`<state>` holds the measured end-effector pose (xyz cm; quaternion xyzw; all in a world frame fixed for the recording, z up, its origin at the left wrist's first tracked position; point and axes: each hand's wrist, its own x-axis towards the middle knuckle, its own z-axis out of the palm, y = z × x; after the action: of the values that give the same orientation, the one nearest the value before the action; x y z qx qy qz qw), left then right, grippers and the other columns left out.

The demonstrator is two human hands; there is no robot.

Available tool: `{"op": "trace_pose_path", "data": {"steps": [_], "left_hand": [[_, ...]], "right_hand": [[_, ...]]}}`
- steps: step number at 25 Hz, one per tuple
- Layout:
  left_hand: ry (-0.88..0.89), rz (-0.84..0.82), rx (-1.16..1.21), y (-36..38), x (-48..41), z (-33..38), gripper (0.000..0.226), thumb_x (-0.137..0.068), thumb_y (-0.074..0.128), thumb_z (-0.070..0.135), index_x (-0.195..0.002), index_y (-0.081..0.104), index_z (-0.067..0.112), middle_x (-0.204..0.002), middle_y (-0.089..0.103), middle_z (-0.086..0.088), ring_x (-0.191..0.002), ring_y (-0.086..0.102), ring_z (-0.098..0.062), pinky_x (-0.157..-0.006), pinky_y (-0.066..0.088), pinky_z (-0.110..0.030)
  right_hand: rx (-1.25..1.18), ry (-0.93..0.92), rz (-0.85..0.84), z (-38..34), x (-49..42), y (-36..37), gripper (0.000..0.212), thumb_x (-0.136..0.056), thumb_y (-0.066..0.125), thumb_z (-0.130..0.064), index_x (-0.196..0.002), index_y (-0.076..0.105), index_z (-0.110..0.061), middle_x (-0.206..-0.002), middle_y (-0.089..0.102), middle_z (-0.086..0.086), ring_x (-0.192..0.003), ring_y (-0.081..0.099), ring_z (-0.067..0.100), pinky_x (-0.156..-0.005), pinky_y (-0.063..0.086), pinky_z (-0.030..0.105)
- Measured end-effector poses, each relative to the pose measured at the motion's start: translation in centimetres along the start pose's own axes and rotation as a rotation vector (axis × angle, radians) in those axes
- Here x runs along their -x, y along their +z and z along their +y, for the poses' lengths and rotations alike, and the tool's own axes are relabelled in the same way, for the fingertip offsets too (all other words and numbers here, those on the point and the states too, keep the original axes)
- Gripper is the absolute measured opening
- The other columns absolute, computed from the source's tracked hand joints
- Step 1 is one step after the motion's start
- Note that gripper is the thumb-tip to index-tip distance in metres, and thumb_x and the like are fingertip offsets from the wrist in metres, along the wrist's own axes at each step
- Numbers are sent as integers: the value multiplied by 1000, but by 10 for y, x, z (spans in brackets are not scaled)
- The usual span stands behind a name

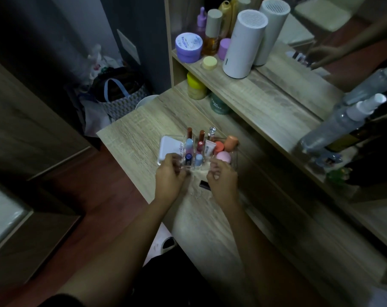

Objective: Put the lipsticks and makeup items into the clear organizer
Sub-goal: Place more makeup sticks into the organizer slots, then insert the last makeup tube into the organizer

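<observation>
Head view: both hands (169, 177) at clear organizer (232, 159); dark lipstick (204, 185) between wrists.

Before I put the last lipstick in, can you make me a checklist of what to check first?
1. Black lipstick on the table, between the hands: ok, easy to reach.
2. Right hand free to grab it: cannot tell, fingers curled.
3. Left hand steadying the clear organizer: ok, touching its front edge.
4. Empty slot left: cannot tell, the hands hide the front.
5. Other lipsticks standing upright: ok.
</observation>
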<state>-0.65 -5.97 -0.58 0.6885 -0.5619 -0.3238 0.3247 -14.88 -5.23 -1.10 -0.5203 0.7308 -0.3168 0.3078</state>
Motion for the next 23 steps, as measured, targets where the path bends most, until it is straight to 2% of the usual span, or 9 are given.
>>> {"op": "trace_pose_path", "data": {"steps": [2,4,8,11,14,16,18,20,23], "left_hand": [[-26,22,48,1,16,-5,20,-82,67,9,-98,56,8,-84,66,-9,-73,62,-20,-71,51,-33],[17,-5,-20,6,33,-13,16,-88,62,18,-100,58,8,-94,67,-12,-86,62,-25,-76,47,-32],[276,-188,-284,20,50,-22,39,-93,54,19,-129,50,6,-133,56,-18,-125,49,-29,-105,35,-31],[349,-256,-439,21,50,-32,49,-93,53,20,-138,41,2,-146,42,-20,-138,36,-32,-115,29,-41],[367,-254,-538,18,52,-44,52,-91,57,21,-135,43,-3,-142,44,-24,-135,38,-38,-111,33,-47],[375,-254,-564,18,54,-44,50,-91,50,25,-132,47,-5,-139,49,-24,-132,42,-39,-108,37,-48],[379,-262,-580,17,54,-41,54,-90,40,30,-129,50,-6,-135,53,-25,-129,46,-39,-105,41,-49],[394,-265,-606,17,54,-40,55,-88,38,31,-126,53,-7,-131,56,-26,-125,51,-40,-100,46,-50],[438,-287,-635,18,52,-41,56,-88,36,30,-124,53,-9,-130,56,-29,-124,51,-42,-100,46,-52]], "right_hand": [[-19,56,26,14,6,-10,36,-81,55,5,-113,63,-9,-116,65,12,-103,61,22,-91,54,39],[-30,54,-16,27,14,-19,37,-79,57,4,-111,63,-12,-116,65,9,-104,60,20,-93,53,42],[213,-159,-282,40,24,-23,39,-78,68,-16,-116,62,-13,-116,62,10,-108,56,25,-94,48,40],[216,-145,-242,41,21,-22,30,-81,67,-14,-111,65,-11,-108,67,11,-99,62,27,-87,52,37],[-122,56,-182,37,23,-23,23,-80,70,-18,-103,66,-17,-97,71,-2,-85,67,12,-83,58,39],[-245,108,-221,34,23,-22,23,-80,70,-20,-102,63,-23,-96,69,-8,-88,66,8,-83,58,39],[-303,79,-258,32,22,-21,24,-81,69,-19,-102,59,-27,-96,66,-14,-91,66,4,-82,57,31],[-316,13,-257,29,19,-20,31,-83,66,-13,-108,56,-27,-97,64,-17,-89,64,-3,-77,53,16],[-298,-31,-174,20,9,-16,31,-85,63,-9,-114,58,-18,-101,67,-7,-89,64,-7,-76,50,8]]}}
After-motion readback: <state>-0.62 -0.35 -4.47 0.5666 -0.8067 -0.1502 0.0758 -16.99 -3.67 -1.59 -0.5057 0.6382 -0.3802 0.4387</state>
